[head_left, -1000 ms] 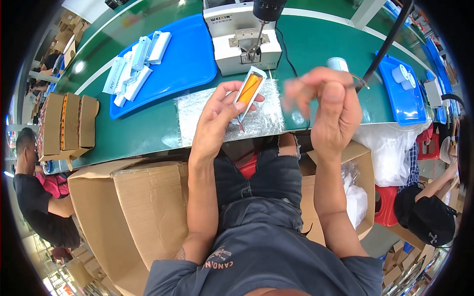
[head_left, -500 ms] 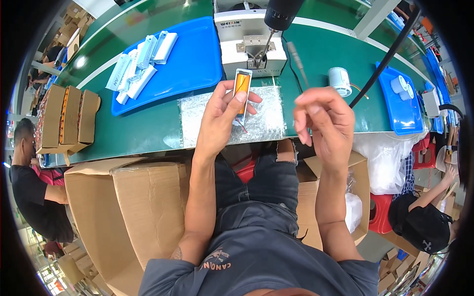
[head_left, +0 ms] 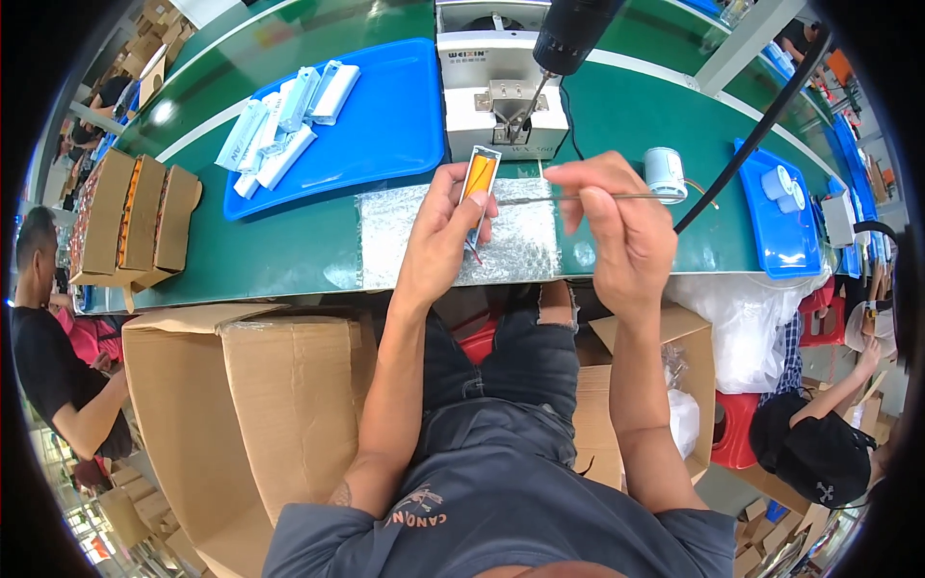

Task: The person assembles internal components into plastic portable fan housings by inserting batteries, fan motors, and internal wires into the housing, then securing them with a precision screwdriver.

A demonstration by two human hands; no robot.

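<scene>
My left hand holds a narrow white casing tilted up, thumb on its front. An orange-yellow insert fills the casing's upper part, and a thin red wire sticks out below. My right hand is closed around a thin grey metal rod-like tool. The rod lies nearly level across the gap between my hands, its left tip close to the casing. Whether it touches is too small to tell. Beneath them is a sheet of silvery, wrinkled film on the green bench.
Behind my hands stands a white screw-feeding machine, with a black electric screwdriver hanging above. A blue tray holds several white packs. Right are a white cylinder and another blue tray. Cardboard boxes flank my legs; people work both sides.
The rod-like tool, earlier upright beyond my right hand, now lies level in that hand's grip and points at the casing. My right hand has moved slightly left; my left still holds the casing.
</scene>
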